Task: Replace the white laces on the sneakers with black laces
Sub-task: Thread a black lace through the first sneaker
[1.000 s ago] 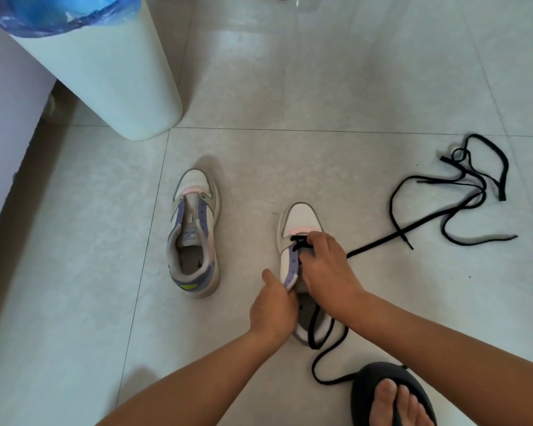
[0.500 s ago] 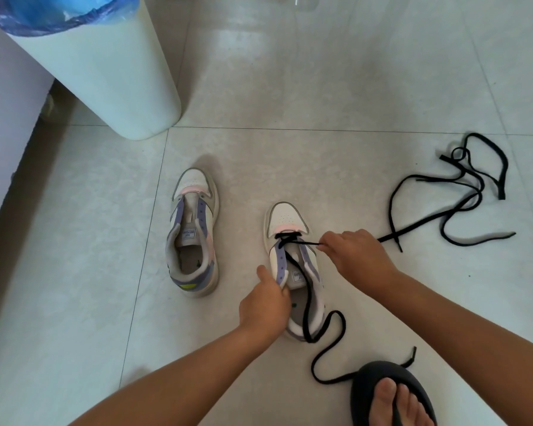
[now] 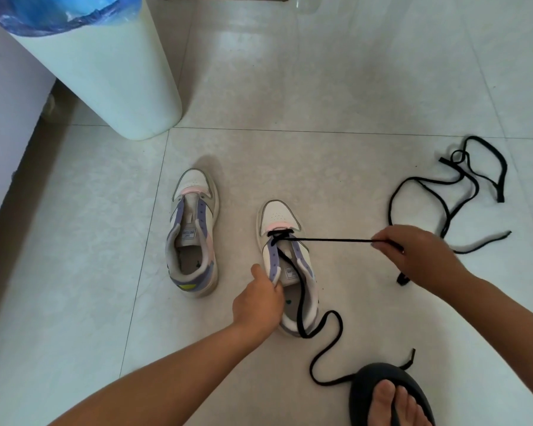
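The right hand (image 3: 419, 256) has swung well out to the right of the sneaker (image 3: 286, 265), where a second ago it sat bunched over the toe-end eyelets. Its fingers (image 3: 382, 242) pinch the black lace (image 3: 329, 240), which now runs as a taut, straight line from the lowest eyelets to the hand. That suggests the lace has just been drawn through a hole and is being pulled snug. The left hand (image 3: 257, 305) keeps its place, fingers curled round the purple eyelet strip on the shoe's left side, holding it steady on the floor (image 3: 289, 87). The lace's other half trails down through the shoe's opening and loops over the tiles toward the dark sandal (image 3: 369, 392). Only the bottom row looks threaded, so this shoe has most of its eyelets left. The other sneaker (image 3: 193, 232) stands just to the left with no lace at all, and the spare lace (image 3: 462, 186) lies loosely tangled at the far right
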Tool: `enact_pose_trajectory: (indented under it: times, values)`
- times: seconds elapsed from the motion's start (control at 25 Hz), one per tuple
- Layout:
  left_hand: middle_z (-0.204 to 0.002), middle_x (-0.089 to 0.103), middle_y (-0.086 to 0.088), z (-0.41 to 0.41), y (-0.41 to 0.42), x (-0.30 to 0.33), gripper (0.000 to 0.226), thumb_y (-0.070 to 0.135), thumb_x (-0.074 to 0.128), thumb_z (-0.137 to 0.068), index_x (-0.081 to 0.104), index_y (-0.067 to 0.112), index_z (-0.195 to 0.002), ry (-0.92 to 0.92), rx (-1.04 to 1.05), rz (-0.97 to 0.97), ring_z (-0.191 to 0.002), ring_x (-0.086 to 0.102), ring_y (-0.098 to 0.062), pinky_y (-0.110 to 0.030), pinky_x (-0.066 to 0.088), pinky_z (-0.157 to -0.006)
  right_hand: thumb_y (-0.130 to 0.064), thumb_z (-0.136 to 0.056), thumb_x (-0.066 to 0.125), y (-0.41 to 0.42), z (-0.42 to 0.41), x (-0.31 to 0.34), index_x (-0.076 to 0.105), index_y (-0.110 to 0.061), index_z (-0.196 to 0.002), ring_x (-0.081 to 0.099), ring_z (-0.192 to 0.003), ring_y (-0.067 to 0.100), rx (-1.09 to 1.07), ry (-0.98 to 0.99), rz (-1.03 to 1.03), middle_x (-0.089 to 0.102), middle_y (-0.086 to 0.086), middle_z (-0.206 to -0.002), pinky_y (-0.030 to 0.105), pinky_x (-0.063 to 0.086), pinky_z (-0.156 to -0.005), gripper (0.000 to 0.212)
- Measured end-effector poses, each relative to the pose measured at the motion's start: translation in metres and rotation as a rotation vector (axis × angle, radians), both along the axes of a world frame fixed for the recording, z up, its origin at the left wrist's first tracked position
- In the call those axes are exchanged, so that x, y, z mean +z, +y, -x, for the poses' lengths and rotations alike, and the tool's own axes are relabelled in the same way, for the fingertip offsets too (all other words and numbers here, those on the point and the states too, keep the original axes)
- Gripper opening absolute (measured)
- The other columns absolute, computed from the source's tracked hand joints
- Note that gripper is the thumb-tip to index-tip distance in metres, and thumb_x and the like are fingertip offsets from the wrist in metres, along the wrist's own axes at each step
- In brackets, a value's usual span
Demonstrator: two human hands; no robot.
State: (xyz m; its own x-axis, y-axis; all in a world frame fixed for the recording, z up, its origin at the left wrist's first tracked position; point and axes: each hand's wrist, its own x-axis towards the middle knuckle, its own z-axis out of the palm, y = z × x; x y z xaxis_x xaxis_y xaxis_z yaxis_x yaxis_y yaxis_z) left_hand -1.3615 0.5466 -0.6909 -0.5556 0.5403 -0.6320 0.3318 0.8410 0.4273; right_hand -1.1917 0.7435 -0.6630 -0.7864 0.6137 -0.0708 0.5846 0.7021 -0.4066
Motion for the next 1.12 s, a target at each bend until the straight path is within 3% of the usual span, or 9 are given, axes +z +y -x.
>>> enact_pose_trajectory:
  times: [0.08,0.16,0.36,0.44,0.52,0.68,0.8,0.92,1.12]
  values:
    - [-0.081,0.053,0.001,0.0,0.0,0.0,0.024,0.026,0.036,-0.099,0.034,0.012,-0.119,0.011,-0.007,-0.004,-0.071,0.051,-0.019,-0.029,0.037,-0.063,-0.017,-0.093,0.054,0.009,-0.013,0.0,0.069,-0.005,-0.08,0.062,-0.059,0.026,0.116,0.143,-0.484,0.065,0.007,-0.068,0.03,0.047,-0.049,0.023]
    - [-0.083,0.054,0.0,0.001,0.0,0.0,0.024,0.026,0.037,-0.099,0.033,0.013,-0.119,0.022,-0.014,-0.006,-0.071,0.05,-0.02,-0.029,0.036,-0.063,-0.009,-0.093,0.056,0.014,-0.017,0.003,0.068,0.0,-0.083,0.062,-0.06,0.03,0.0,0.252,-0.61,0.066,0.012,-0.071,0.031,0.047,-0.055,0.018]
    - [-0.102,0.063,-0.014,0.007,-0.002,-0.003,0.023,0.028,0.036,-0.099,0.037,0.009,-0.112,0.018,0.103,0.021,-0.086,0.057,-0.03,-0.034,0.042,-0.075,-0.008,-0.094,0.046,0.03,-0.031,0.01,0.063,-0.005,-0.103,0.056,-0.079,0.011,-0.821,0.427,0.084,0.067,-0.01,-0.081,-0.001,0.037,-0.065,0.02]
    - [-0.113,0.061,-0.02,0.014,-0.001,-0.007,0.026,0.029,0.037,-0.099,0.038,0.007,-0.112,0.042,0.14,0.04,-0.104,0.058,-0.035,-0.036,0.042,-0.082,0.0,-0.092,0.045,0.055,-0.047,0.012,0.062,-0.006,-0.097,0.063,-0.076,0.012,-0.977,0.585,0.4,0.071,-0.006,-0.08,0.006,0.045,-0.066,0.019]
    - [-0.114,0.06,-0.022,0.022,0.0,-0.012,0.028,0.03,0.038,-0.098,0.04,0.006,-0.112,0.03,0.182,0.033,-0.107,0.056,-0.037,-0.038,0.042,-0.083,0.001,-0.093,0.042,0.077,-0.063,0.018,0.058,-0.008,-0.095,0.067,-0.072,0.016,-1.057,0.719,0.679,0.069,0.008,-0.089,0.02,0.054,-0.066,0.018]
    - [-0.113,0.058,-0.026,0.034,0.001,-0.026,0.029,0.029,0.04,-0.096,0.043,0.002,-0.108,0.001,0.222,0.03,-0.105,0.055,-0.04,-0.041,0.044,-0.087,-0.021,-0.102,0.035,0.123,-0.098,0.032,0.054,-0.009,-0.091,0.056,-0.06,0.011,-1.306,1.083,0.932,0.061,0.001,-0.074,0.027,0.054,-0.067,0.024]
    - [-0.109,0.058,-0.028,0.04,0.003,-0.031,0.028,0.027,0.043,-0.095,0.044,0.001,-0.105,-0.025,0.259,0.005,-0.101,0.055,-0.041,-0.042,0.044,-0.085,-0.014,-0.101,0.026,0.152,-0.138,0.054,0.05,-0.013,-0.084,0.031,-0.038,0.008,-1.428,1.158,0.882,0.039,-0.006,-0.06,0.018,0.041,-0.052,0.029]
    - [-0.109,0.057,-0.029,0.042,0.003,-0.03,0.027,0.025,0.045,-0.095,0.045,0.0,-0.105,-0.049,0.276,-0.006,-0.101,0.055,-0.041,-0.04,0.041,-0.082,-0.001,-0.096,0.024,0.158,-0.165,0.06,0.04,-0.015,-0.073,0.022,-0.033,0.009,-1.486,1.013,0.889,0.031,-0.005,-0.048,0.016,0.029,-0.044,0.031]
    - [-0.115,0.055,-0.027,0.046,0.005,-0.021,0.03,0.024,0.045,-0.096,0.044,-0.003,-0.111,-0.101,0.209,0.001,-0.107,0.054,-0.038,-0.036,0.04,-0.081,0.006,-0.095,0.039,0.112,-0.146,0.005,0.046,-0.003,-0.074,0.027,-0.026,0.011,-1.391,-0.025,1.011,0.032,0.005,-0.038,0.014,0.026,-0.031,0.024]
